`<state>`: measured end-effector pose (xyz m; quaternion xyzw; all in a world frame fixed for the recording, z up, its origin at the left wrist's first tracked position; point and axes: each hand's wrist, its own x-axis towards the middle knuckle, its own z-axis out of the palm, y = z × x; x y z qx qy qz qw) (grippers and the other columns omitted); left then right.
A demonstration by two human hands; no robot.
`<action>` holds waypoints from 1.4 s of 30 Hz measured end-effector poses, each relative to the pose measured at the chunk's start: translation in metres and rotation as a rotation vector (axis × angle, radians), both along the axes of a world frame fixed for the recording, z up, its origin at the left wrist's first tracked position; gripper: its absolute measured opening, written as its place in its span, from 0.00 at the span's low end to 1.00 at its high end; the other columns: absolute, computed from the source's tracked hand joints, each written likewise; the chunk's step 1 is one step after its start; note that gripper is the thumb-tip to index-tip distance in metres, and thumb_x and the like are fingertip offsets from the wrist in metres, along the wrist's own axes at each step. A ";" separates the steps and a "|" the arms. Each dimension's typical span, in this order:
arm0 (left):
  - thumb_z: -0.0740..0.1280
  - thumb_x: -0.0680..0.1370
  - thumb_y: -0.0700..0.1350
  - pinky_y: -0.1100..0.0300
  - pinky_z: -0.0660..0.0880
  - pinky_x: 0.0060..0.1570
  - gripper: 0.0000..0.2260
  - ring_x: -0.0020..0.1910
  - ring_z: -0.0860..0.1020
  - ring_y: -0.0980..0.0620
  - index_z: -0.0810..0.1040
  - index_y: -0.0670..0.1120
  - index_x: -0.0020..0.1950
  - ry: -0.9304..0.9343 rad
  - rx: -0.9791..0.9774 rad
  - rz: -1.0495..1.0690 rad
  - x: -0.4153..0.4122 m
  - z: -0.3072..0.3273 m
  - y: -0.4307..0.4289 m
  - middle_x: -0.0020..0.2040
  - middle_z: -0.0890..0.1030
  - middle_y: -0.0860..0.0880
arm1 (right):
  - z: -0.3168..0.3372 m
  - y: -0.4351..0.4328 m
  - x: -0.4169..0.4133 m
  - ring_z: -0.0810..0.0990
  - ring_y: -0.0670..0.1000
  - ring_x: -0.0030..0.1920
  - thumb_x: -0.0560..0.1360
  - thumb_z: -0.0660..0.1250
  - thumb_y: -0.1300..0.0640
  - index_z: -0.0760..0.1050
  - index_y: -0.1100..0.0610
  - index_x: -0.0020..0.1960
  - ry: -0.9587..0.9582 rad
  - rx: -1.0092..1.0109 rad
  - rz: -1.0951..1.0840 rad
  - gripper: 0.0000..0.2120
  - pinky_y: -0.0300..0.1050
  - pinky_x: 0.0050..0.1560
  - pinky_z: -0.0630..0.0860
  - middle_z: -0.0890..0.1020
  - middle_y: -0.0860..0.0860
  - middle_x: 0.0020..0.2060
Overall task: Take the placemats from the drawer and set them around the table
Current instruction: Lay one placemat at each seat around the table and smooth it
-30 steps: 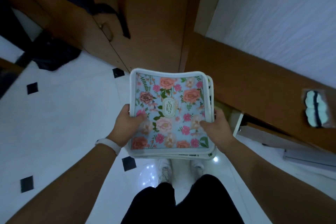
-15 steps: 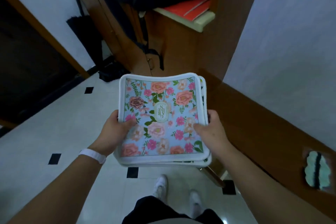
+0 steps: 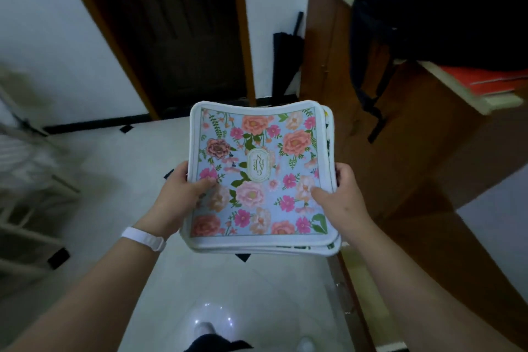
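Placemats (image 3: 258,174): floral mats with white borders are lying in a flat stack, carried in the air at the middle of the view, above the white floor (image 3: 114,180); several edges are showing at the near right corner, but the count cannot be told.
Top mat: its far edge is bowing a little between the corners, and the mats below are peeking out on the right side.
Left hand (image 3: 183,191): it is gripping the stack's left edge, with the thumb lying on the printed face and the fingers hidden underneath.
Right hand (image 3: 340,194): it is gripping the right edge the same way, thumb on top and fingers curling under.
Handling: the stack is looking light, soft and bendable rather than stiff. Nothing about it appears fragile, though the mats are likely to slide over one another if tilted.
Hold points: pinching both side edges near the middle seems to be keeping the stack level. Peeling off one mat would probably go best from an overhanging corner.
Wristband (image 3: 144,238): a white band is sitting on the left wrist.
Cabinet (image 3: 400,137): brown wooden furniture is standing to the right, with a dark backpack (image 3: 443,17) resting on its top.
Door (image 3: 177,31): a dark door is standing at the far side.
Table: none is showing in this view.
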<state>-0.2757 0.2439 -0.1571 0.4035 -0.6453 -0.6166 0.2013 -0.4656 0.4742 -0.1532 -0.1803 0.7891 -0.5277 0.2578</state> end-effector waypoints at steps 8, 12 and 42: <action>0.73 0.74 0.36 0.35 0.78 0.51 0.15 0.49 0.83 0.36 0.77 0.44 0.59 0.077 0.049 0.292 0.171 -0.006 -0.081 0.51 0.84 0.40 | 0.009 -0.146 0.115 0.82 0.54 0.46 0.74 0.71 0.60 0.67 0.49 0.58 0.063 0.028 0.280 0.18 0.57 0.48 0.82 0.80 0.50 0.47; 0.71 0.74 0.34 0.36 0.79 0.51 0.14 0.49 0.83 0.36 0.77 0.44 0.59 0.110 0.066 0.431 0.267 -0.006 -0.125 0.52 0.84 0.40 | 0.006 -0.221 0.198 0.83 0.54 0.46 0.74 0.71 0.60 0.66 0.48 0.58 0.074 0.041 0.383 0.19 0.55 0.49 0.82 0.80 0.49 0.46; 0.71 0.75 0.36 0.47 0.81 0.40 0.13 0.44 0.85 0.39 0.76 0.43 0.58 0.162 0.117 1.410 0.724 -0.022 -0.198 0.49 0.85 0.41 | -0.017 -0.573 0.664 0.82 0.47 0.45 0.73 0.71 0.61 0.67 0.51 0.60 0.006 0.021 1.336 0.20 0.45 0.43 0.80 0.80 0.46 0.48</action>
